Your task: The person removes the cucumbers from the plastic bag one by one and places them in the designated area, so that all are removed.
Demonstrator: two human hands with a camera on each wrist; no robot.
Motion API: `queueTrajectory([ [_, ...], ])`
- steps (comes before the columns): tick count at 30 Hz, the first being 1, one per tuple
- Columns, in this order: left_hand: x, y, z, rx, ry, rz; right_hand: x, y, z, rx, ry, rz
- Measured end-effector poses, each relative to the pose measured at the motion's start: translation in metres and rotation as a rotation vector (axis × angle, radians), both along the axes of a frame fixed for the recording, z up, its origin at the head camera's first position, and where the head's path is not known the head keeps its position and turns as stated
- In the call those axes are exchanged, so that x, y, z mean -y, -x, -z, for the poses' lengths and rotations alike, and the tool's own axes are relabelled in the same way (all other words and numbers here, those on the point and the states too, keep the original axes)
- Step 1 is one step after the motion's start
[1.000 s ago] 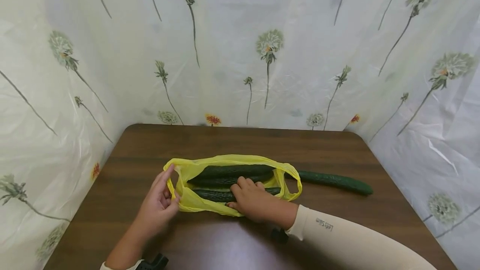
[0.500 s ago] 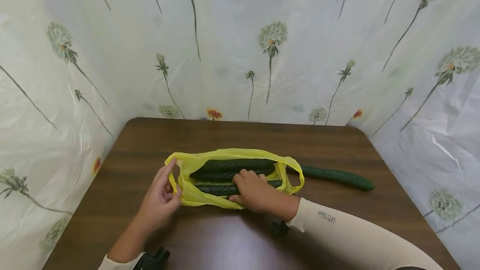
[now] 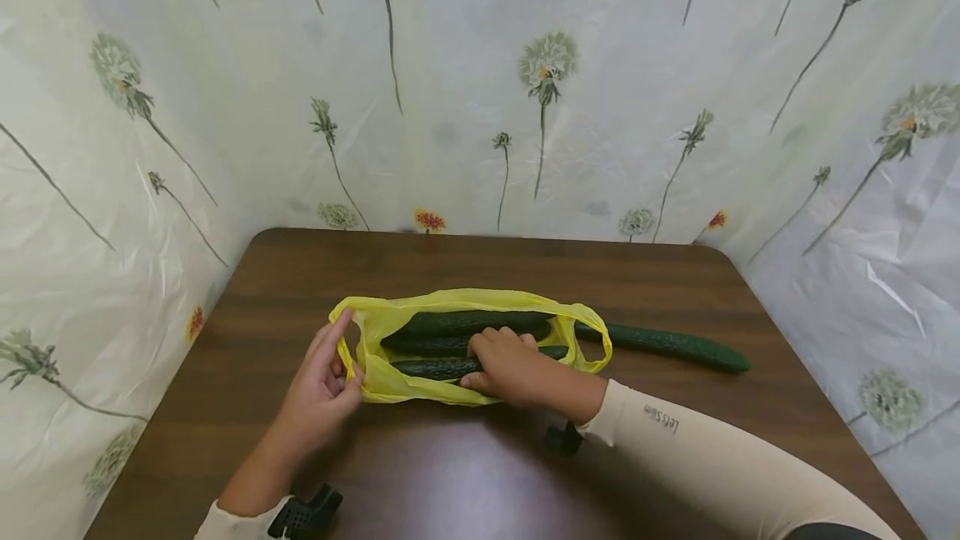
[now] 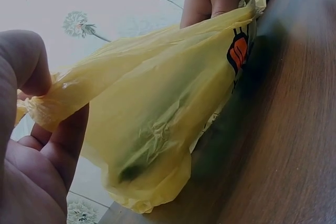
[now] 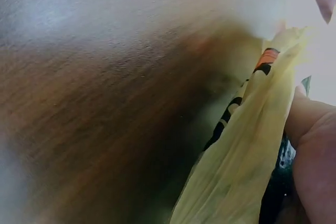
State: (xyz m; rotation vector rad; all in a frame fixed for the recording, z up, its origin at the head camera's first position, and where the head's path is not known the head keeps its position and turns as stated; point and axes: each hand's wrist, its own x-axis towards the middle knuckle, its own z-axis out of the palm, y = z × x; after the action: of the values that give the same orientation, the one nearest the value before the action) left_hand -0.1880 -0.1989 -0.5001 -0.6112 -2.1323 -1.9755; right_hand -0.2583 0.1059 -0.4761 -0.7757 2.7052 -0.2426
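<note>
A yellow plastic bag (image 3: 442, 302) lies with its mouth spread wide on the table. My left hand (image 3: 322, 386) pinches the bag's left handle between thumb and fingers; the left wrist view shows the gathered plastic (image 4: 68, 95) in that grip. Inside the bag lie several long dark green cucumbers. The right hand (image 3: 513, 365) reaches into the mouth and grips the nearest cucumber (image 3: 431, 368) around its middle. Behind it, other cucumbers (image 3: 465, 323) rest against the bag's far side. In the right wrist view, the bag's wall (image 5: 252, 145) hides most of the held cucumber.
One more cucumber (image 3: 675, 343) lies on the table to the right of the bag, its left end behind the bag's right handle (image 3: 598, 332). The brown wooden table (image 3: 450, 473) ends at a flower-printed plastic curtain (image 3: 450, 107) at the back and sides.
The whole scene sits slightly higher in the head view. The left hand keeps its hold on the handle, and the right hand stays on the nearest cucumber with little movement.
</note>
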Motion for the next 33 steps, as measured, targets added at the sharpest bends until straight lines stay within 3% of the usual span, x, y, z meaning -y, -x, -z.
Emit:
queueTrajectory([
  [11, 0.001, 0.000, 0.000, 0.000, 0.049, -0.050, -0.002, 0.007, -0.017, -0.018, -0.032, -0.020],
  [26, 0.000, 0.000, -0.001, 0.008, 0.042, -0.037, -0.002, 0.006, -0.025, -0.033, -0.006, 0.040],
  [33, 0.000, -0.001, -0.001, 0.002, 0.043, -0.041, 0.000, 0.005, -0.033, -0.043, -0.003, 0.022],
])
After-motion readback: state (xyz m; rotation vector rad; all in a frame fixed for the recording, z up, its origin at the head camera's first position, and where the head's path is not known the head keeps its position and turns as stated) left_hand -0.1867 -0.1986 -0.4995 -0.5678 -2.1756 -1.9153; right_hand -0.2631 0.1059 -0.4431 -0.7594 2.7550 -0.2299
